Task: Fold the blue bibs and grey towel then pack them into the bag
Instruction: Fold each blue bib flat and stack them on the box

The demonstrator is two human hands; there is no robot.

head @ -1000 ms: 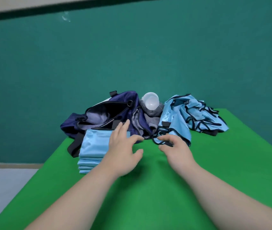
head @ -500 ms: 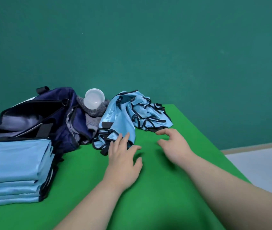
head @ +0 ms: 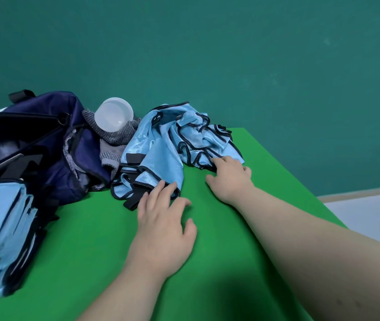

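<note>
At the far left a stack of folded bibs (head: 1, 228) is sitting on the green surface (head: 219, 262), leaning against the open navy bag (head: 45, 140). The grey towel (head: 115, 142) is bunching against the bag's right end, and a clear plastic cup (head: 113, 115) is lying on it. Any tug that drags the towel is likely to send the cup rolling. The unfolded bibs (head: 172, 144) are lying in a tangled heap just beside the towel, their black trims looping through one another, so lifting one bib risks pulling the others along or sweeping them off the far edge. The left hand (head: 163, 228) is lying spread, fingertips touching the heap's near hem and pinching nothing. The right hand (head: 230, 179) is resting loosely bent fingers on the heap's right hem, thumb apart on the surface. A flat touch like this is liable to slip on the glossy fabric.
</note>
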